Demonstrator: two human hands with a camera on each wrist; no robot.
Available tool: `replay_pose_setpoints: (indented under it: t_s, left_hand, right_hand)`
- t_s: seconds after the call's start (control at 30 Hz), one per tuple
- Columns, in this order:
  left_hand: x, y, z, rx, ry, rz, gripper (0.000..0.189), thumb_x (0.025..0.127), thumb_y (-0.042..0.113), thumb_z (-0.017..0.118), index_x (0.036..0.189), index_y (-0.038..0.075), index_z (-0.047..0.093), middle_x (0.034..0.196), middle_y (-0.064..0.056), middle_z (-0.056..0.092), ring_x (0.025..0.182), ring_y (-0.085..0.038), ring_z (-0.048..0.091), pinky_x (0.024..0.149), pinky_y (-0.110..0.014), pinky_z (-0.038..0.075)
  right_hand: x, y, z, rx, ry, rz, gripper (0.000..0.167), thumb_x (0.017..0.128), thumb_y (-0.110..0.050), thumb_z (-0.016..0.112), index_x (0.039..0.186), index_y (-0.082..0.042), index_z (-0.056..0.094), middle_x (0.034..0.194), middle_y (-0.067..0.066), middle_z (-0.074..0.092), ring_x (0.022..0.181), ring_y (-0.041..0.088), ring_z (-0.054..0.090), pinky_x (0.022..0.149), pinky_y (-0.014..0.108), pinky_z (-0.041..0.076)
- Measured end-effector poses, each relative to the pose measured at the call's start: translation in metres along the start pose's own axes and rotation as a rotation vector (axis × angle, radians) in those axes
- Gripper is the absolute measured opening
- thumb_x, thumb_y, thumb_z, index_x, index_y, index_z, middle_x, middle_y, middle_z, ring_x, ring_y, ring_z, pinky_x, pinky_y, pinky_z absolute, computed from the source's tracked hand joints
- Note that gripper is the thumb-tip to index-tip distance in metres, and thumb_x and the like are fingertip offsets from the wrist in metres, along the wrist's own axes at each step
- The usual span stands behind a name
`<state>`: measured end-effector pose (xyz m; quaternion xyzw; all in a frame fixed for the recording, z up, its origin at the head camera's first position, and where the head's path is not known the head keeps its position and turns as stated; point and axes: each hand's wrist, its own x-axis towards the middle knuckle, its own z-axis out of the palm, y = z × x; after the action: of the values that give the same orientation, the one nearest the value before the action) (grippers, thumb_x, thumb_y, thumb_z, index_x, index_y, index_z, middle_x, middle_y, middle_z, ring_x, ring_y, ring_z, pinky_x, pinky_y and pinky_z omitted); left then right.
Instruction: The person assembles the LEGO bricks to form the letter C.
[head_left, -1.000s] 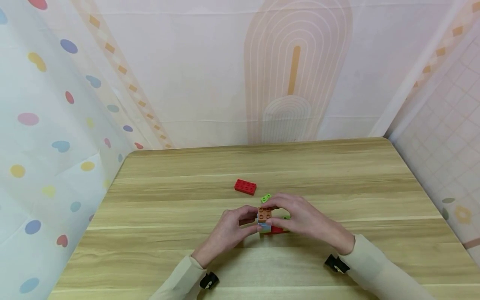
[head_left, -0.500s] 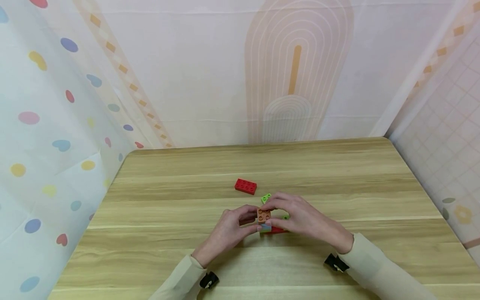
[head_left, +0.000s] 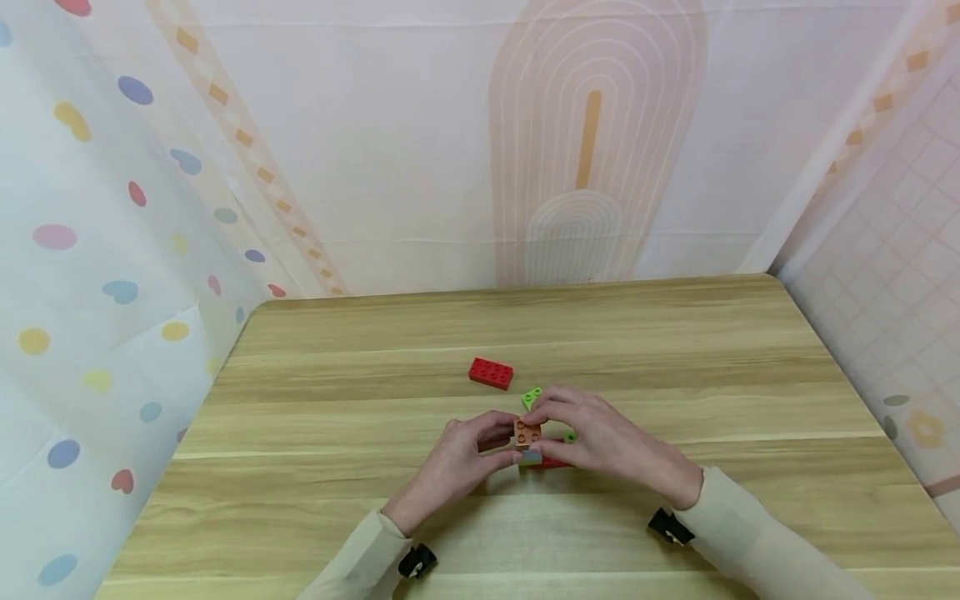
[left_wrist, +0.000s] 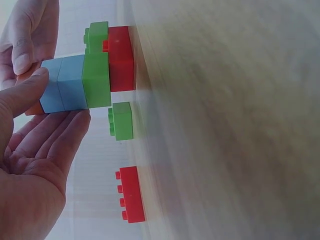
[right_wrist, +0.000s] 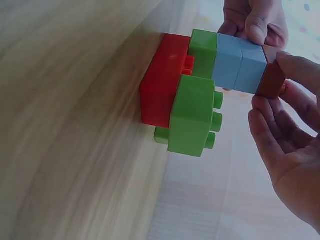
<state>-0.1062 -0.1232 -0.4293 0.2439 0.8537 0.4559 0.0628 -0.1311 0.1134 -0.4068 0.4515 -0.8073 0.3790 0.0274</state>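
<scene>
A stack of toy building bricks stands on the wooden table. Its base is a red brick (left_wrist: 121, 60), which carries a green brick (left_wrist: 96, 80) at one end and another green brick (right_wrist: 192, 115) at the other. Two light blue bricks (left_wrist: 64, 84) rise above the first green one. On top sits a brown brick (head_left: 527, 432), touching the upper blue brick; whether it is fully seated I cannot tell. My left hand (head_left: 461, 458) holds the blue part between thumb and fingers. From the right, my right hand (head_left: 600, 433) pinches the brown brick.
Behind the stack lies a small loose green brick (head_left: 531, 397). Farther back and left is a loose red brick (head_left: 491, 373) with its studs up. The wooden table (head_left: 337, 400) reaches back to a patterned cloth backdrop (head_left: 390, 167).
The brown brick and my right hand have shifted very slightly left and toward me, and the brick has turned a little. My left hand has kept its place on the stack.
</scene>
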Motion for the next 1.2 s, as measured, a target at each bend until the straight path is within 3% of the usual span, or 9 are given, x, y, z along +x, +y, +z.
replay_pose_setpoints:
  t_s: [0.1, 0.2, 0.3, 0.53, 0.73, 1.03, 1.2]
  left_hand:
    - [0.001, 0.000, 0.000, -0.009, -0.011, 0.010, 0.040, 0.087, 0.018, 0.078, 0.124, 0.013, 0.064, 0.118, -0.004, 0.070, 0.106, -0.012, 0.067, 0.106, -0.043, 0.040]
    - [0.001, 0.000, 0.001, -0.032, -0.026, 0.014, 0.040, 0.089, 0.018, 0.076, 0.125, 0.010, 0.063, 0.120, -0.008, 0.069, 0.108, -0.018, 0.067, 0.096, -0.032, 0.051]
    - [0.000, 0.000, 0.002, -0.055, -0.034, 0.003, 0.040, 0.092, 0.021, 0.073, 0.128, 0.008, 0.062, 0.123, -0.010, 0.068, 0.110, -0.021, 0.066, 0.091, -0.026, 0.053]
    - [0.000, 0.002, 0.002, -0.048, -0.023, 0.031, 0.037, 0.096, 0.026, 0.068, 0.128, 0.008, 0.062, 0.122, -0.007, 0.068, 0.112, -0.015, 0.064, 0.093, -0.025, 0.052]
    - [0.000, 0.005, 0.001, -0.034, -0.017, 0.041, 0.040, 0.095, 0.026, 0.069, 0.129, 0.007, 0.060, 0.122, -0.008, 0.067, 0.112, -0.016, 0.063, 0.094, -0.027, 0.052]
    - [0.000, 0.008, 0.001, -0.004, 0.019, 0.060, 0.043, 0.093, 0.025, 0.072, 0.130, 0.008, 0.060, 0.126, -0.004, 0.065, 0.111, -0.017, 0.063, 0.094, -0.031, 0.052]
    - [0.001, 0.010, 0.001, 0.014, 0.033, 0.068, 0.039, 0.092, 0.023, 0.073, 0.127, 0.011, 0.063, 0.123, -0.001, 0.067, 0.110, -0.016, 0.064, 0.093, -0.030, 0.053]
  right_hand:
    - [0.001, 0.001, 0.000, 0.010, -0.009, 0.000, 0.022, 0.089, -0.018, 0.077, 0.110, -0.011, 0.071, 0.109, -0.006, 0.062, 0.091, 0.017, 0.064, 0.076, 0.034, 0.057]
    - [0.001, 0.002, 0.000, 0.020, -0.013, -0.001, 0.022, 0.089, -0.017, 0.076, 0.109, -0.011, 0.072, 0.109, -0.006, 0.062, 0.090, 0.017, 0.064, 0.075, 0.033, 0.057]
    - [0.000, 0.000, 0.000, 0.017, -0.016, 0.024, 0.024, 0.089, -0.018, 0.076, 0.111, -0.011, 0.072, 0.108, -0.007, 0.062, 0.089, 0.016, 0.064, 0.076, 0.033, 0.057]
    - [-0.002, -0.006, -0.003, -0.015, -0.023, 0.155, 0.038, 0.089, -0.030, 0.075, 0.122, -0.013, 0.069, 0.115, -0.006, 0.067, 0.099, 0.012, 0.064, 0.084, 0.033, 0.056]
    - [-0.001, -0.003, -0.015, -0.008, -0.021, 0.250, 0.041, 0.096, -0.041, 0.065, 0.127, -0.014, 0.065, 0.122, -0.001, 0.067, 0.110, 0.017, 0.061, 0.093, 0.042, 0.052]
    - [0.017, 0.014, -0.028, -0.059, -0.018, 0.205, 0.030, 0.097, -0.026, 0.067, 0.124, -0.012, 0.067, 0.125, 0.000, 0.065, 0.119, 0.020, 0.058, 0.100, 0.043, 0.048]
    - [0.028, 0.025, -0.031, -0.080, -0.024, 0.161, 0.031, 0.097, -0.025, 0.067, 0.123, -0.010, 0.067, 0.125, 0.003, 0.066, 0.120, 0.022, 0.059, 0.101, 0.043, 0.048]
